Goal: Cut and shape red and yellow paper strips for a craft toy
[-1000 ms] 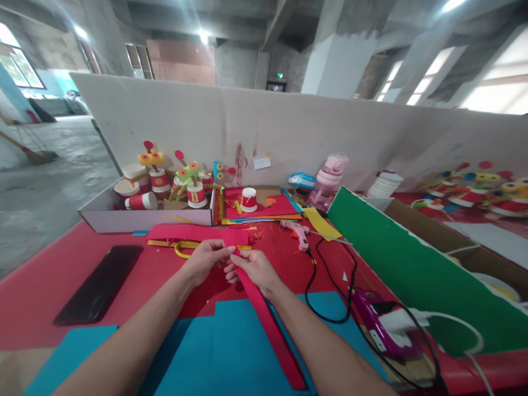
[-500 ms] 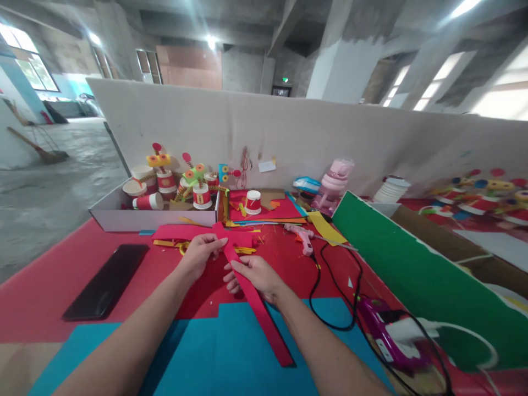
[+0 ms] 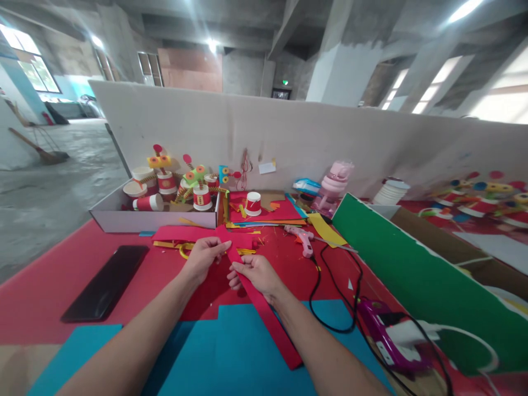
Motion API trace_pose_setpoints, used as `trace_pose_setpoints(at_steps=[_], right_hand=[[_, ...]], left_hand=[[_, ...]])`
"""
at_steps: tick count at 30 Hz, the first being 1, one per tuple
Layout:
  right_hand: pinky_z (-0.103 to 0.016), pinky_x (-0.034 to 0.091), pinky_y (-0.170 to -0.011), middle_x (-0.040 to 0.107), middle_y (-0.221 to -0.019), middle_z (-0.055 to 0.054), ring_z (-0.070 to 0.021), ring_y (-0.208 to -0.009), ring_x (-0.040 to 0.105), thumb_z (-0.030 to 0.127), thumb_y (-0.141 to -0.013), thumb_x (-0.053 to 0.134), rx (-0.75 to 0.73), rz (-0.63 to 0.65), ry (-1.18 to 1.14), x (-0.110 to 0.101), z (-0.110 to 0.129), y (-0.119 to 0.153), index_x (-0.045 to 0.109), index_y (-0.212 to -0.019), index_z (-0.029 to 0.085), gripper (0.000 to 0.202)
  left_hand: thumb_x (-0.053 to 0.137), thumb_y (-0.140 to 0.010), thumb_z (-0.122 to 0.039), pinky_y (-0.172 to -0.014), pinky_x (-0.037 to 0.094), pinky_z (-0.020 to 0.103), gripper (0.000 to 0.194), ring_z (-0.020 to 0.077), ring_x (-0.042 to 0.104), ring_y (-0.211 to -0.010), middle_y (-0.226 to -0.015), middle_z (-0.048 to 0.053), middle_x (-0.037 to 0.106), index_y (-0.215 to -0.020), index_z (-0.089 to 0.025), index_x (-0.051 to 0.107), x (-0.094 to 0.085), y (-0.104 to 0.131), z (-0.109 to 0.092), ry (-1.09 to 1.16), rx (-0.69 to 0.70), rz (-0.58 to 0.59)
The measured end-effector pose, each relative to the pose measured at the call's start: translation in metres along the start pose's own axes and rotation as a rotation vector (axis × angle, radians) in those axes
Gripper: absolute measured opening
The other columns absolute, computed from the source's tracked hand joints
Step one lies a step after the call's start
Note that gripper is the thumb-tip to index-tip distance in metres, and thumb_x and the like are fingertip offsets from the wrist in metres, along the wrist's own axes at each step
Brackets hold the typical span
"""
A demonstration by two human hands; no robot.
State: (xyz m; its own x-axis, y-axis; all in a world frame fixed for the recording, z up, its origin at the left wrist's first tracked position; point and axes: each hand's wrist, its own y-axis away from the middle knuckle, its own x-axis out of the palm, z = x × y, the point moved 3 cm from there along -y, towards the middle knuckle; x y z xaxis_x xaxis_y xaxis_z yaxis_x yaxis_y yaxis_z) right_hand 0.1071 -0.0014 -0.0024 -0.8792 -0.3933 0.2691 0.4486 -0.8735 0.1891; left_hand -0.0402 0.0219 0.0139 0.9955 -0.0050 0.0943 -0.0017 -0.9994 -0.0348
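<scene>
A long red paper strip [image 3: 268,319] slants from beyond my fingers down toward the blue sheets [image 3: 231,352]. My left hand [image 3: 206,256] pinches it near its far end. Closer to me, my right hand [image 3: 254,275] grips the same strip, thumb on top. Behind my hands lie more red paper pieces [image 3: 173,234] and yellow-handled scissors [image 3: 183,251], partly hidden. A pink glue gun [image 3: 303,239] rests on the red table to the right of my hands. Farther back, a red-and-white paper cup [image 3: 253,204] stands upside down.
A white box [image 3: 154,221] with paper-cup figures stands at the back left. On the left lies a black phone [image 3: 106,283]. Black cable runs to a purple power strip [image 3: 394,335] beside a green-sided box [image 3: 404,275]. A pink bottle [image 3: 333,187] stands against the white partition [image 3: 289,132].
Both hands have shifted slightly to the right with the red strip, whose near end has also moved right. The grip looks the same.
</scene>
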Motion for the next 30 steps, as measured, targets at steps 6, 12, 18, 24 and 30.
trace_pose_setpoints(at_steps=[6, 12, 18, 24, 30], right_hand=[[-0.026, 0.053, -0.050, 0.069, -0.061, -0.006, -0.0144, -0.049, 0.064, 0.045, -0.067, 0.076, 0.027, 0.020, -0.020, 0.002, 0.003, 0.004, 0.061, -0.073, 0.011, 0.037], [-0.024, 0.051, -0.051, 0.070, -0.067, -0.005, -0.0123, -0.052, 0.064, 0.046, -0.061, 0.080, -0.036, -0.014, -0.016, -0.001, 0.007, 0.006, 0.062, -0.079, 0.013, 0.042], [-0.024, 0.051, -0.050, 0.068, -0.059, -0.003, -0.0123, -0.048, 0.062, 0.051, -0.054, 0.081, -0.014, -0.073, 0.011, -0.005, 0.006, 0.004, 0.059, -0.068, 0.014, 0.046], [-0.026, 0.052, -0.051, 0.068, -0.057, -0.003, -0.0126, -0.046, 0.062, 0.052, -0.052, 0.081, -0.038, -0.086, -0.008, -0.004, 0.005, 0.003, 0.058, -0.067, 0.014, 0.048], [-0.027, 0.052, -0.051, 0.067, -0.057, -0.002, -0.0124, -0.046, 0.061, 0.054, -0.053, 0.080, -0.083, -0.104, 0.017, -0.006, 0.003, -0.001, 0.057, -0.068, 0.014, 0.048]], left_hand=[[0.077, -0.063, -0.037, -0.047, 0.028, 0.022, 0.037, 0.0058, 0.038, -0.042, -0.043, -0.005, 0.047, -0.050, -0.016, 0.050, 0.000, 0.000, 0.001, 0.010, -0.020, -0.025], [0.076, -0.063, -0.039, -0.047, 0.029, 0.022, 0.038, 0.0063, 0.038, -0.042, -0.043, -0.004, 0.049, -0.049, -0.016, 0.050, 0.008, 0.006, 0.001, -0.018, -0.053, 0.018], [0.076, -0.063, -0.041, -0.048, 0.028, 0.022, 0.040, 0.0061, 0.037, -0.043, -0.044, -0.005, 0.048, -0.049, -0.016, 0.049, 0.014, 0.009, 0.000, -0.022, -0.041, 0.035], [0.074, -0.067, -0.044, -0.049, 0.029, 0.022, 0.040, 0.0063, 0.039, -0.045, -0.046, -0.004, 0.049, -0.052, -0.016, 0.051, 0.015, 0.010, 0.000, 0.010, -0.053, 0.086], [0.080, -0.059, -0.038, -0.048, 0.030, 0.021, 0.033, 0.0067, 0.042, -0.045, -0.049, -0.002, 0.054, -0.058, -0.014, 0.058, 0.016, 0.011, 0.002, 0.045, -0.144, 0.164]])
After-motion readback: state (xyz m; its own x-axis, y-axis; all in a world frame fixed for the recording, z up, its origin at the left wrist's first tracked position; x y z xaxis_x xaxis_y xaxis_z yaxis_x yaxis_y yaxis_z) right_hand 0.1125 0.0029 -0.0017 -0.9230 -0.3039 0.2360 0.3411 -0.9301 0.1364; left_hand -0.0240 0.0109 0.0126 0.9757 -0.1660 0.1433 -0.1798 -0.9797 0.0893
